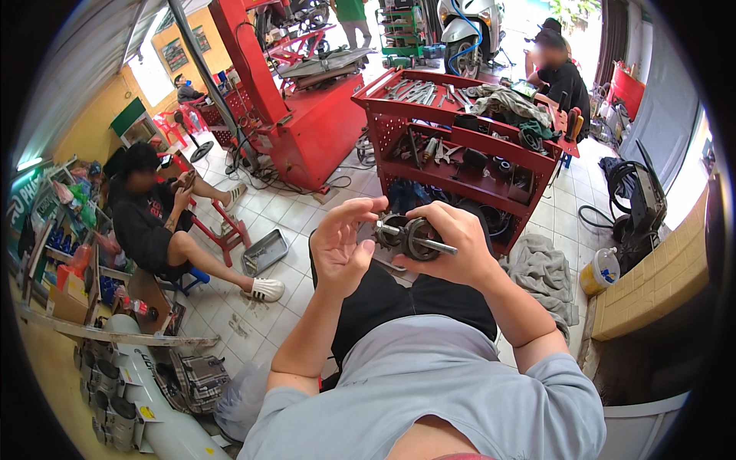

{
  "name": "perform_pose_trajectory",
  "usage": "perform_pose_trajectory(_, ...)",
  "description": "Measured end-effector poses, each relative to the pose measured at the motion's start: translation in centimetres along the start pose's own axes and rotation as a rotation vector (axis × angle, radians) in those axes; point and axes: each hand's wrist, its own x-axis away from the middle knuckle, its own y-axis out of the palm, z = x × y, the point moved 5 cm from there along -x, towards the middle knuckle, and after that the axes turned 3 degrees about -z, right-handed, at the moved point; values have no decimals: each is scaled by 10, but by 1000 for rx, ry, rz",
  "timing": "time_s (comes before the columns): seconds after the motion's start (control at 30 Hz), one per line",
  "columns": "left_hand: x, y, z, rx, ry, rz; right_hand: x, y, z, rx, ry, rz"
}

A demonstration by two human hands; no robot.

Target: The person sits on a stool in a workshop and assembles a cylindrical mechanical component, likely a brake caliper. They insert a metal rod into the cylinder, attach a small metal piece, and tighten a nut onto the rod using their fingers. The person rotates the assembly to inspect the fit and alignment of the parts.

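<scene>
Over my lap, my right hand point(460, 244) is closed around a dark metal shaft with round wheels point(419, 239), possibly a gear shaft. One bare silvery end of it points right and slightly down, below my fingers. My left hand point(343, 249) is raised at the left end of the part, palm toward it, with the fingers stretched out and the thumb apart. The other shaft end reaches close to those fingers; whether they touch it I cannot tell.
Just ahead stands a red tool cart point(468, 138) with wrenches, rags and parts. A red lift point(307, 138) rises behind it. At left a seated person point(153, 215) holds a phone near a metal tray point(265, 253). Grey cloth point(543, 276) and a bucket point(599, 272) lie right.
</scene>
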Motion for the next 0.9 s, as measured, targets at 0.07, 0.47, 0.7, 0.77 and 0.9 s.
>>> perform_pose_trajectory(0.07, 1, -5, -4, -85, -24, 4, 0, -1, -2, 8, -4, -2)
perform_pose_trajectory(0.47, 9, -14, -18, -101, -65, -14, -1, -5, -2, 39, 4, -12)
perform_pose_trajectory(0.7, 0, -5, 0, -235, 131, 34, -2, -7, -1, 28, 8, 9)
perform_pose_trajectory(0.77, 7, -13, -12, -201, 67, 7, -1, -6, -1, 34, 13, 0)
perform_pose_trajectory(0.9, 2, -7, -8, -166, 108, -42, 0, -5, 2, 19, 13, 26)
